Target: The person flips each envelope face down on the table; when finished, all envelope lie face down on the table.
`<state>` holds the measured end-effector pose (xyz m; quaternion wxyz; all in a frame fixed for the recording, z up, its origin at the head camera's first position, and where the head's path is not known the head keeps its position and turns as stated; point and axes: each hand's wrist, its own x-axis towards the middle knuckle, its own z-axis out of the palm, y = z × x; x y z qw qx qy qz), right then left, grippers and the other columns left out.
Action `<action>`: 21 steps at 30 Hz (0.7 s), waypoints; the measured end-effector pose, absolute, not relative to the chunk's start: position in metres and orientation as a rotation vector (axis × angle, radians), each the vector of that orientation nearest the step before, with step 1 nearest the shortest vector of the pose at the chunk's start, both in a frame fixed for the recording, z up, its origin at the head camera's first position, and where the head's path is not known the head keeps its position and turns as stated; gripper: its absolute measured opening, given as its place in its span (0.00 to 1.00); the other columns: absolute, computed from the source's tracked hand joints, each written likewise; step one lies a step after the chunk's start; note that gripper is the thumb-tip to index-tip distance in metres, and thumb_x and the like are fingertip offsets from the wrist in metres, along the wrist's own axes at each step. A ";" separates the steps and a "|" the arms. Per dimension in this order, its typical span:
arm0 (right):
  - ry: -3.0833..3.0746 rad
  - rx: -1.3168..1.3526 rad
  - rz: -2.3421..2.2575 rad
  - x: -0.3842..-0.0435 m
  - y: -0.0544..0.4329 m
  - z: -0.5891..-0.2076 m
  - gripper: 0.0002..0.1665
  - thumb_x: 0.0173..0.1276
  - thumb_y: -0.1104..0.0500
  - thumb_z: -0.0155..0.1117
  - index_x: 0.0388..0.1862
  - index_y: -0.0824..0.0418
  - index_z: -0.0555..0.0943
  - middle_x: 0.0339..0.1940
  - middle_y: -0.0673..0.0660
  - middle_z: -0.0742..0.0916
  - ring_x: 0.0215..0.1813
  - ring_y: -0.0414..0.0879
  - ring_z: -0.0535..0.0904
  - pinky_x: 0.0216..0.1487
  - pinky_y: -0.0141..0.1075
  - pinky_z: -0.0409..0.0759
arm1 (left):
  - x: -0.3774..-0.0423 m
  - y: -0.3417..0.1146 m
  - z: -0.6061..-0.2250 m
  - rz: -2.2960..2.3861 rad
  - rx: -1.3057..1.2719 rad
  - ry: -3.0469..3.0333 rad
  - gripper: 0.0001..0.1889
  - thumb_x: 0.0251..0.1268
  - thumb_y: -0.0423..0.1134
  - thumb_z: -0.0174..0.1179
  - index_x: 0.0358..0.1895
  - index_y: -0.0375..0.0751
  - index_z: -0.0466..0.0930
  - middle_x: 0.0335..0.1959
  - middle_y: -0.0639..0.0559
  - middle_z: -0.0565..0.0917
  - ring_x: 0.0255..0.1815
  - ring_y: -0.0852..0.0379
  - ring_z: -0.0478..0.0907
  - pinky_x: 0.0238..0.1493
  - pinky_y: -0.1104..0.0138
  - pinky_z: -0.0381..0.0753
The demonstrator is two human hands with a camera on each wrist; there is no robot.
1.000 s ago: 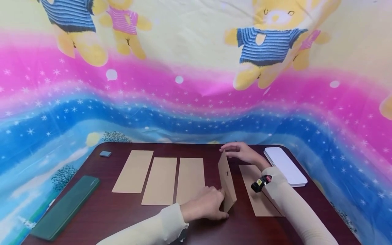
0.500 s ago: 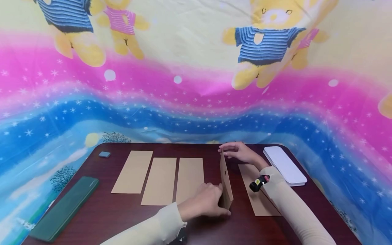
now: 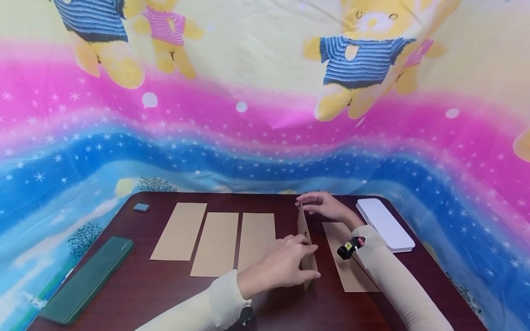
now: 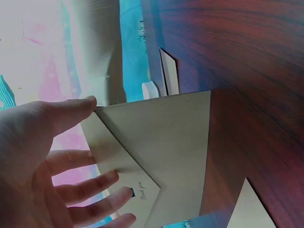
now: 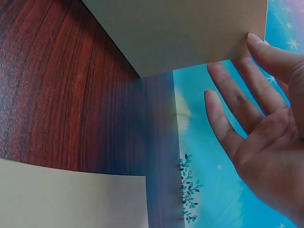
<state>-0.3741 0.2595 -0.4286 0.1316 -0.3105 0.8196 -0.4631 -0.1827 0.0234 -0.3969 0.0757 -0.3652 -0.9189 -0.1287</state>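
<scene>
A kraft-brown envelope (image 3: 302,219) stands on its long edge on the table, its pointed flap (image 4: 116,149) printed with "Thank you" turned toward my left hand. Pinched between thumb and fingers of my right hand (image 3: 330,208) is its far upper corner; the right wrist view shows the plain back (image 5: 199,33). My left hand (image 3: 279,264) is at the near end, fingers fairly straight and spread along the flap side. In the left wrist view the left thumb (image 4: 71,113) touches the envelope's corner.
Several flat brown envelopes lie around: three in a row at left, the nearest envelope (image 3: 258,234) beside my left hand, and another envelope (image 3: 341,257) under my right forearm. A green case (image 3: 89,280), a small blue-grey block (image 3: 141,208) and a white case (image 3: 385,225) sit near the table's sides.
My left hand has loosened from its pinch at the envelope's near lower edge and risen slightly, its fingers now spread. The envelope has turned more edge-on; my right hand stays at the far corner.
</scene>
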 end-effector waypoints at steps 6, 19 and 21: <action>2.385 -0.879 -1.346 -0.374 0.261 -0.434 0.25 0.77 0.58 0.62 0.71 0.56 0.77 0.65 0.68 0.84 0.63 0.47 0.84 0.60 0.53 0.83 | -0.184 0.024 -0.400 -0.339 -1.107 -2.730 0.31 0.63 0.65 0.66 0.67 0.59 0.81 0.58 0.58 0.85 0.51 0.58 0.82 0.42 0.65 0.81; 2.436 -0.815 -1.189 -0.376 0.255 -0.458 0.22 0.75 0.58 0.64 0.65 0.65 0.81 0.60 0.60 0.89 0.62 0.46 0.85 0.59 0.34 0.82 | -0.184 0.025 -0.401 -0.260 -1.096 -2.743 0.33 0.62 0.65 0.67 0.68 0.60 0.79 0.60 0.58 0.84 0.53 0.57 0.82 0.45 0.64 0.82; 2.447 -0.817 -1.149 -0.378 0.255 -0.462 0.20 0.75 0.59 0.64 0.63 0.63 0.83 0.58 0.59 0.89 0.62 0.48 0.85 0.59 0.34 0.81 | -0.184 0.024 -0.401 -0.261 -1.090 -2.749 0.33 0.62 0.65 0.67 0.69 0.60 0.79 0.61 0.58 0.84 0.54 0.57 0.82 0.46 0.63 0.82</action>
